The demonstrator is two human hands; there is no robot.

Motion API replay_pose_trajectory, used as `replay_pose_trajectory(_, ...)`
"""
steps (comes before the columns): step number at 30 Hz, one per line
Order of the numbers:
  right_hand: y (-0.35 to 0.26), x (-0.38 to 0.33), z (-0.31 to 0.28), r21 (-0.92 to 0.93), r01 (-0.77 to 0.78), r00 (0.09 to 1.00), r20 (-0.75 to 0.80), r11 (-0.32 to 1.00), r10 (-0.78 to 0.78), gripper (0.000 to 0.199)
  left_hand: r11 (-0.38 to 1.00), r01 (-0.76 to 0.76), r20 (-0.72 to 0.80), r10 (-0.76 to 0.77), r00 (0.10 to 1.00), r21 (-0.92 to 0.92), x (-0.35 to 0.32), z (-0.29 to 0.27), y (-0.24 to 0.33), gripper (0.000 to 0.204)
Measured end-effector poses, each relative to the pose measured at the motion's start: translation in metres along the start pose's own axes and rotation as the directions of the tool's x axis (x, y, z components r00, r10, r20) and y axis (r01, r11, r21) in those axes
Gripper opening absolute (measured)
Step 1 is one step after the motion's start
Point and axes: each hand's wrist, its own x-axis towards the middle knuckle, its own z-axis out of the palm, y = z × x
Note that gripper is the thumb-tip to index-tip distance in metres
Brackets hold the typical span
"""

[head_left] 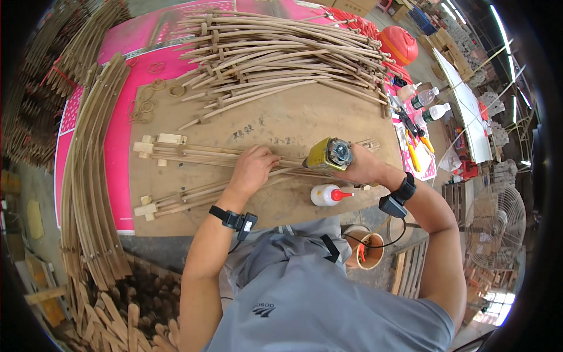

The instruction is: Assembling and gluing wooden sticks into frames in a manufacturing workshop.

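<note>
My left hand (254, 169) is closed over a bundle of thin wooden sticks (202, 154) lying across the brown work board. Pale wooden blocks (169, 139) sit at the left end of these sticks. In my right hand (362, 166) is a yellow-green power drill (319, 155), its dark tip close to the sticks just right of my left hand. A second set of sticks slants nearer to me, with a wooden cross-piece (146, 209) at its left end. A white glue bottle (322, 195) with a red nozzle lies just below the drill.
A large pile of wooden rods (281, 53) covers the far side of the board (252, 126). Long slats (88, 170) hang over the table's left edge. Rubber bands (143, 108) lie at far left. Bottles (434, 113) and hand tools (415, 157) stand at right; a bucket (369, 258) is below.
</note>
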Motion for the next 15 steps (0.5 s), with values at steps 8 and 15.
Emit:
replay_pose_trajectory(8, 0.001, 0.001, 0.002, -0.051, -0.022, 1.000, 0.004, 0.998, 0.023, 0.035, 1.000, 0.016, 0.016, -0.016, 1.000, 0.001, 0.001, -0.001, -0.001, 0.013)
replay_pose_trajectory(15, 0.010, -0.012, 0.004, -0.005, -0.071, 0.997, -0.022, 0.997, 0.071, 0.037, 1.000, 0.018, 0.022, -0.018, 1.000, -0.015, 0.002, 0.000, 0.001, 0.011)
